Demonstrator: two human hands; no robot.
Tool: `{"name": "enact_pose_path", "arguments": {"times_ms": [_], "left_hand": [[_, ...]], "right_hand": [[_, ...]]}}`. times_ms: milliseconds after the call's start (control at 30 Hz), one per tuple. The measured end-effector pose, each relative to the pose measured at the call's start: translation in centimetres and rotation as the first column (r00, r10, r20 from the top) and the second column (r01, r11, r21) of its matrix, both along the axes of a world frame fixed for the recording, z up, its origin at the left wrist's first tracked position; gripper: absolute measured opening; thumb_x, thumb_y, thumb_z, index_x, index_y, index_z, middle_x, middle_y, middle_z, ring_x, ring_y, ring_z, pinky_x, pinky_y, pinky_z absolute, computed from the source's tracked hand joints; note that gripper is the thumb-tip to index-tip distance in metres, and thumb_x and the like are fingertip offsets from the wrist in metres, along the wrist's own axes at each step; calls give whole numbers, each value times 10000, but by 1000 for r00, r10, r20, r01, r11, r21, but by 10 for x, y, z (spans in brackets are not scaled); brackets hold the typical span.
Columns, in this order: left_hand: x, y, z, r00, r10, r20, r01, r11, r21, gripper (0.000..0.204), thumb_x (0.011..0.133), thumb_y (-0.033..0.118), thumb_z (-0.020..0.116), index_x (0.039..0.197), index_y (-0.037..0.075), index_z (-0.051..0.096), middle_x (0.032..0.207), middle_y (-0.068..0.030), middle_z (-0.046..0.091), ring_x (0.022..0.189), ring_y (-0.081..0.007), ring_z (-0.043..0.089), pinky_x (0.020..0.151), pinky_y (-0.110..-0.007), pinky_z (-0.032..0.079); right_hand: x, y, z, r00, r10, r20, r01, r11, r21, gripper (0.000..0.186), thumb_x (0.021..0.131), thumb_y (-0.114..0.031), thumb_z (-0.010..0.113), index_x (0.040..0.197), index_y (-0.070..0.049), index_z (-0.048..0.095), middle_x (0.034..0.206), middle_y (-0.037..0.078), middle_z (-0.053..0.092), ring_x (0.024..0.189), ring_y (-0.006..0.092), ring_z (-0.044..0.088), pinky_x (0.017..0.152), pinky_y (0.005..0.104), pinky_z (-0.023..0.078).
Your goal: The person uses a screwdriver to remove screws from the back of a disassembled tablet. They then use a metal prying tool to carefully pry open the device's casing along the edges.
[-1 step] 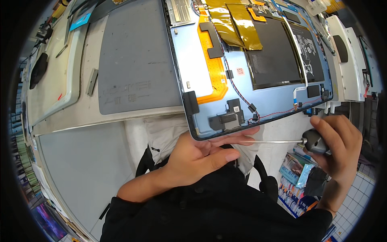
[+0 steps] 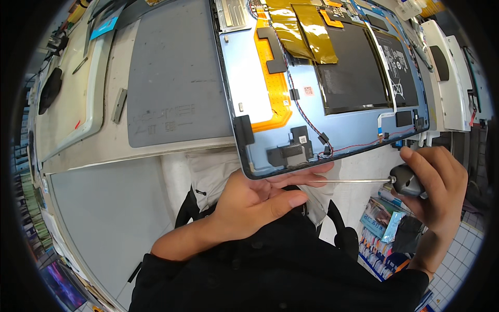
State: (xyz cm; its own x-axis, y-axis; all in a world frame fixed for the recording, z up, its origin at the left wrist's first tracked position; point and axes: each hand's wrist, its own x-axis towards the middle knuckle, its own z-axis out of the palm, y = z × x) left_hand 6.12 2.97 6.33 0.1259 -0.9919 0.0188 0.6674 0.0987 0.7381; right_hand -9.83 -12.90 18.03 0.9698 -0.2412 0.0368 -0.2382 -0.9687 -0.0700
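An opened tablet (image 2: 291, 114), its light blue housing showing black batteries, gold film, an orange flex cable and thin wires, sticks out past the table's near edge. Under its near left corner is my left hand (image 2: 254, 200), holding it from below; the fingers run along under the edge, partly hidden, and the thumb stands apart. My right hand (image 2: 442, 182) is closed around the dark handle of a screwdriver (image 2: 358, 181). Its long metal shaft points left, and the end lies at my left fingertips. What the tip touches cannot be made out.
A grey work mat (image 2: 179, 83) lies on the table left of the tablet. Further left are a small metal bar (image 2: 119, 106) and a pale tray-like panel (image 2: 78, 99). White equipment (image 2: 448, 73) stands at the right. Below on that side sit colourful packages (image 2: 382, 218).
The tablet's near left corner has shifted very slightly up and left. Both hands and the screwdriver stay almost where they were.
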Motion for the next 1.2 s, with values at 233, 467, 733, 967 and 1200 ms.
{"name": "enact_pose_path", "arguments": {"times_ms": [233, 467, 733, 967, 1200], "left_hand": [[9, 8, 6, 994, 51, 98, -63, 991, 119, 361, 824, 4, 476, 1169, -53, 385, 1181, -193, 454, 1022, -208, 500, 803, -266, 403], [7, -4, 12, 980, -135, 144, 105, 974, 199, 331, 870, 133, 445, 1169, -4, 410, 1197, -98, 469, 1007, -127, 503, 656, -179, 390], [2, -14, 7, 979, -127, 161, 101, 981, 164, 315, 899, 209, 388, 1135, 16, 468, 1180, -56, 492, 1003, -113, 509, 624, -166, 379], [0, -17, 7, 990, -95, 109, 72, 978, 195, 298, 896, 210, 399, 1102, 11, 483, 1123, -68, 532, 964, -116, 532, 620, -170, 389], [-4, -19, 7, 990, -51, 130, 25, 980, 197, 279, 892, 199, 415, 1082, 12, 497, 1090, -64, 553, 943, -104, 540, 608, -159, 382]], "right_hand": [[7, -10, -2, 998, 56, 3, -56, 998, -19, 458, 571, -221, 633, 996, -59, 578, 656, 62, 499, 537, 189, 484, 434, 280, 369], [6, -18, -5, 998, 66, -18, -66, 998, -14, 456, 581, -208, 636, 1005, -51, 573, 654, 64, 498, 534, 191, 480, 436, 282, 369], [2, -18, -1, 998, 44, -46, -44, 999, -10, 452, 576, -217, 632, 998, -64, 580, 658, 59, 500, 533, 185, 478, 435, 278, 370], [3, -18, -5, 997, 49, -53, -50, 998, -24, 443, 560, -207, 634, 983, -83, 590, 657, 50, 495, 532, 179, 475, 434, 271, 371], [3, -12, 0, 996, -1, -90, -3, 999, -41, 451, 545, -194, 628, 982, -86, 591, 662, 53, 492, 543, 183, 473, 440, 285, 368]]}}
